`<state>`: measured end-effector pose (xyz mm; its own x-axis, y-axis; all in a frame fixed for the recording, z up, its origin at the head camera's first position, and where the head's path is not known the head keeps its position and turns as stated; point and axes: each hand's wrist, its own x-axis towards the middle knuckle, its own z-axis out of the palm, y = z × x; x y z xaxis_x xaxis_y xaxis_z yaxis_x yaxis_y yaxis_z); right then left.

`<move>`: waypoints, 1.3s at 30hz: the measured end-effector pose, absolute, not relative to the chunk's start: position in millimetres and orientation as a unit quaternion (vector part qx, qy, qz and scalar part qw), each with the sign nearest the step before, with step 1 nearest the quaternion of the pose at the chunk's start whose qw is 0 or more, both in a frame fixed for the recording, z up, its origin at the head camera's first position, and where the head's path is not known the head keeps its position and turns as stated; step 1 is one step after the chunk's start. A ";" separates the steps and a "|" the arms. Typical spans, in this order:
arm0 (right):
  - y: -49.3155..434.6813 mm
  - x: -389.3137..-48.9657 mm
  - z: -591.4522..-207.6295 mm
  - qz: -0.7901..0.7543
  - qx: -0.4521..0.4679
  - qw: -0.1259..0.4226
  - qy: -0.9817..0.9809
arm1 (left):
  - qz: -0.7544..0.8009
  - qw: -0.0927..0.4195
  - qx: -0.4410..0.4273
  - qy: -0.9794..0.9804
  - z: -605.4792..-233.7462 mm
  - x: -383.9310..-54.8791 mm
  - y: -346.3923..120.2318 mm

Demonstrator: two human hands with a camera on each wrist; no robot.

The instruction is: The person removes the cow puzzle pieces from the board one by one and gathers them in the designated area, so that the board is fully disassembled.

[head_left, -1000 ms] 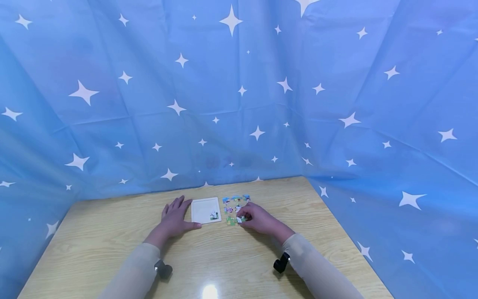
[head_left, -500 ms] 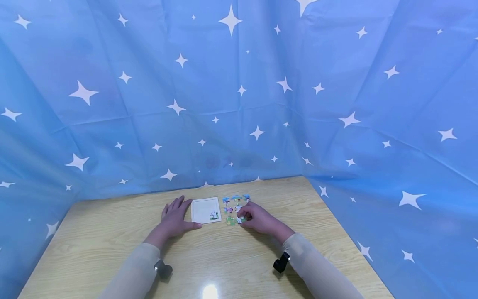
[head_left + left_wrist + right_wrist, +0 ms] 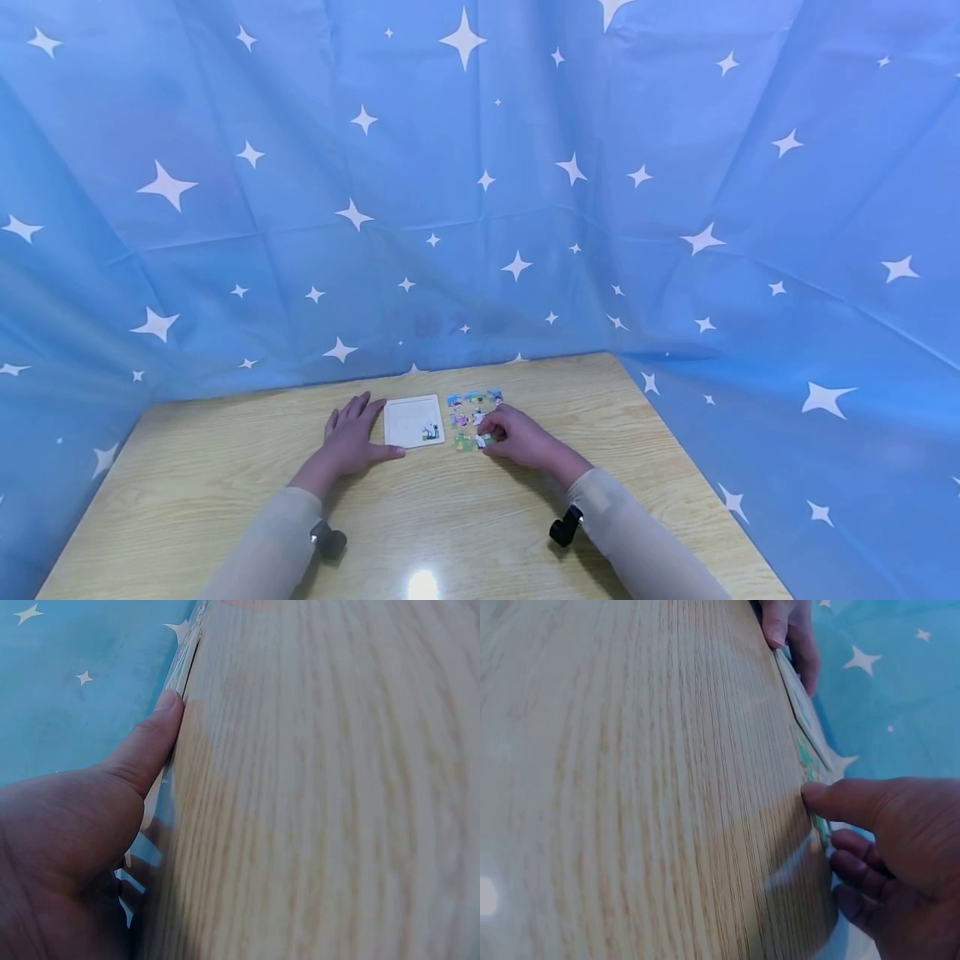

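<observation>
A square white puzzle tray (image 3: 405,417) lies on the table, with one printed puzzle piece (image 3: 430,432) in its near right corner. My left hand (image 3: 349,437) is spread beside the tray's left side, thumb at the near corner and fingertips at the far one. Right of the tray, loose jigsaw pieces (image 3: 461,421) lie in rough rows. My right hand (image 3: 521,439) pinches a green and white puzzle piece (image 3: 481,442) in the nearest row, partly covered by the fingers. In the right wrist view the thumb (image 3: 821,796) meets the piece's near edge.
The wooden table (image 3: 420,517) runs back to a blue star-patterned curtain (image 3: 480,208), which also hangs along the right side. A black wrist camera (image 3: 328,542) sits on the left sleeve and another camera (image 3: 566,527) on the right one.
Almost everything is still. My right fingers have shifted very slightly to the right over the nearest row, and the left hand stays at the tray.
</observation>
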<state>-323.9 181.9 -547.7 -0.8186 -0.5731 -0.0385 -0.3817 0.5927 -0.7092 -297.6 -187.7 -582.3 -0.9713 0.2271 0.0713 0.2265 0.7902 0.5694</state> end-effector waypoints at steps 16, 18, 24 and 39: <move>178.5 -325.6 -542.3 -0.375 -0.277 0.119 0.877 | 0.299 0.011 0.117 0.947 -571.8 -292.8 -187.0; 173.7 -326.3 -542.2 -0.367 -0.281 0.110 0.880 | 0.296 0.012 0.115 0.948 -572.4 -293.4 -187.0; 153.3 -327.1 -540.7 -0.353 -0.296 0.092 0.883 | 0.280 0.030 0.105 0.954 -569.6 -294.8 -184.6; 95.5 -333.1 -538.8 -0.186 -0.388 0.038 0.902 | 0.271 0.028 0.108 0.956 -571.1 -294.1 -184.6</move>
<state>-333.1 95.5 -538.8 -0.6962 -0.7138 0.0758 -0.6855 0.6299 -0.3651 -294.1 -184.6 -571.1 -0.9753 0.2209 0.0052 0.1909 0.8304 0.5234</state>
